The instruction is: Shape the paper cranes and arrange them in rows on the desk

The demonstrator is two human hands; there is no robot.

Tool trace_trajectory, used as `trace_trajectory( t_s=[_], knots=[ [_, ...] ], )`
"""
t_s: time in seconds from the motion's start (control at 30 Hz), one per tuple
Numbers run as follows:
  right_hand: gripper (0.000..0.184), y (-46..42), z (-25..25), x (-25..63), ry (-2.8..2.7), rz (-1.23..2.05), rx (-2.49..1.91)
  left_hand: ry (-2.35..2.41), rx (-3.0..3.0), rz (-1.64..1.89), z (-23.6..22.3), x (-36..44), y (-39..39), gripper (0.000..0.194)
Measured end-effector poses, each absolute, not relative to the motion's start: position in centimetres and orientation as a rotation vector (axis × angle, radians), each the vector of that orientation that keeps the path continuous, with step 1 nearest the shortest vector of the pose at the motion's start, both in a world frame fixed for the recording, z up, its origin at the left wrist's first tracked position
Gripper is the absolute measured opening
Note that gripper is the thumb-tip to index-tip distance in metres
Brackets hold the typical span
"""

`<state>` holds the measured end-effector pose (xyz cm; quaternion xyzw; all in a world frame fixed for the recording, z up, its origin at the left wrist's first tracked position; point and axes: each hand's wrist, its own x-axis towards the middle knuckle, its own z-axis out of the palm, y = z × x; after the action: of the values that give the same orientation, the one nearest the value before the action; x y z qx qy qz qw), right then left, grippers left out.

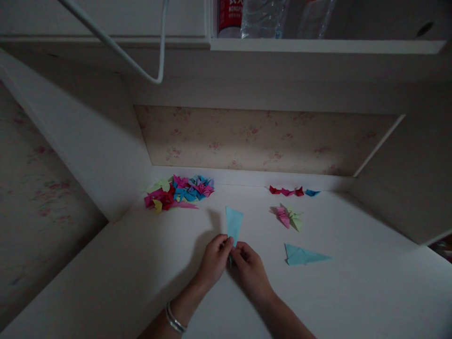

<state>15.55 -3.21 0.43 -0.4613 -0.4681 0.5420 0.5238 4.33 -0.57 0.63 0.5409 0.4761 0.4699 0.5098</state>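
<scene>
A light blue piece of folded paper [234, 222] stands between my hands, wider at its top and narrowing downward. My left hand [216, 256] pinches its lower part from the left, the thumb lying across it. My right hand [250, 266] pinches the narrow lower end from the right, close to the left thumb. The fingers hide much of that lower part. To the right on the desk lies another light blue folded paper [304, 255], long and pointed to the right. Behind it are a pink and a pale green folded paper piece [294, 219].
A heap of colourful folded paper pieces [189, 190] sits at the back left of the white desk [141, 282]. Several small red, pink and blue folded pieces [286, 191] line the back right. Overhead, a shelf [318, 46] holds bottles [263, 19], and a white cable [116, 47] hangs down.
</scene>
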Motion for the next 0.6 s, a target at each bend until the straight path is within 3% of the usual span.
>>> trace_trajectory(
  t_s=[0.6],
  knots=[
    [0.027, -3.17, -0.47, 15.58, -1.136, 1.319, -1.115, 1.087, 1.208, 1.081, 0.35, 4.12, -0.25, 0.031]
  ],
)
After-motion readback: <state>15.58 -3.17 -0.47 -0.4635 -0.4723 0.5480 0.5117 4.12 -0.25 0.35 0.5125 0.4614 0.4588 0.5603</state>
